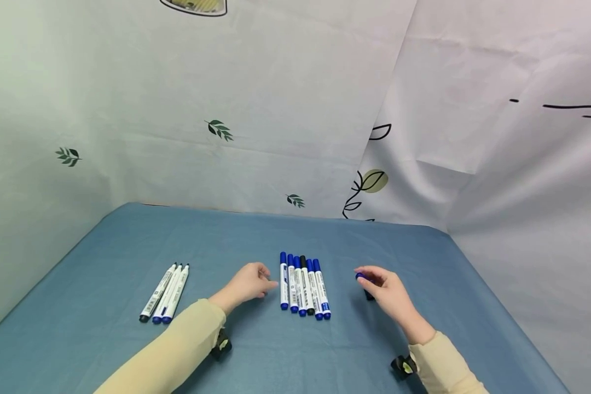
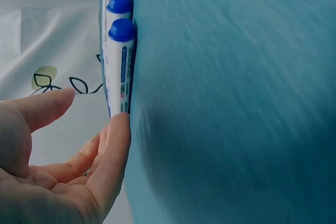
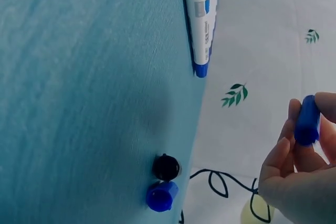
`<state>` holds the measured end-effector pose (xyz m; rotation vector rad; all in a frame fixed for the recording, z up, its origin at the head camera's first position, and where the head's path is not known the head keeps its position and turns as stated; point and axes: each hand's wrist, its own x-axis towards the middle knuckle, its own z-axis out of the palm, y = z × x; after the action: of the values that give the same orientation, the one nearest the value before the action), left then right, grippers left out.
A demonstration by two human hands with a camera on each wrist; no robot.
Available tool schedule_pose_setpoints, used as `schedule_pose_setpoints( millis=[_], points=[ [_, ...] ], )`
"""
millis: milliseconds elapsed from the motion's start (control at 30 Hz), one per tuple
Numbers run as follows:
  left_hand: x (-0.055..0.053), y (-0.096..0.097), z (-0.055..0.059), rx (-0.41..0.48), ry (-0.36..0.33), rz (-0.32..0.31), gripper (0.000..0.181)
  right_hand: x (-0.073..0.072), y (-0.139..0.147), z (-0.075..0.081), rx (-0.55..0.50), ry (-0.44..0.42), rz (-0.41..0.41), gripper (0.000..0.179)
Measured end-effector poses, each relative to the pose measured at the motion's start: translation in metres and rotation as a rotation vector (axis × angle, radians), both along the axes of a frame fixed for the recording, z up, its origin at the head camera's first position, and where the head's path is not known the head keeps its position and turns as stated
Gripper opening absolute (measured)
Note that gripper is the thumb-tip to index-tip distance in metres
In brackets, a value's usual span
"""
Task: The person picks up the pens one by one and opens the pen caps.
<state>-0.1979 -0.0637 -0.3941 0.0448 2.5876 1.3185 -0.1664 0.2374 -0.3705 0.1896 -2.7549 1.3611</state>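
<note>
Between the thumb and fingers of my right hand (image 1: 386, 292) is a blue marker cap (image 3: 307, 121), pinched above the table. Below that hand, a black cap (image 3: 166, 168) and another blue cap (image 3: 160, 198) stand side by side on the cloth. My left hand (image 1: 249, 283) is just left of a row of capped whiteboard markers (image 1: 293, 284), thumb and fingers apart, holding nothing. In the left wrist view its fingertips overlap the far end of the nearest marker (image 2: 119, 66). The row's caps are blue except for one black.
Three white markers (image 1: 164, 293) lie uncapped at the left, their thin dark tips pointing away. A blue cloth (image 1: 295, 361) covers the table. White patterned fabric (image 1: 276, 82) hangs behind it and along both sides.
</note>
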Motion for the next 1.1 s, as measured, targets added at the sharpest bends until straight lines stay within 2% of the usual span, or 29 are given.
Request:
schedule_pose_setpoints(
  millis=[133, 400, 733, 1100],
  points=[
    [-0.002, 0.008, 0.0, -0.025, 0.012, -0.004, 0.034, -0.003, 0.007, 0.002, 0.014, -0.012, -0.035, 0.023],
    [-0.008, 0.019, -0.002, -0.038, -0.016, 0.0, 0.036, -0.017, 0.033, 0.003, -0.035, -0.107, -0.019, 0.033],
    [-0.012, 0.027, -0.005, -0.034, -0.011, 0.027, 0.044, -0.034, 0.066, -0.009, -0.055, -0.253, -0.06, 0.035],
    [-0.016, 0.036, -0.007, -0.055, -0.003, 0.036, 0.039, -0.043, 0.073, -0.023, -0.039, -0.345, -0.054, 0.033]
  ],
)
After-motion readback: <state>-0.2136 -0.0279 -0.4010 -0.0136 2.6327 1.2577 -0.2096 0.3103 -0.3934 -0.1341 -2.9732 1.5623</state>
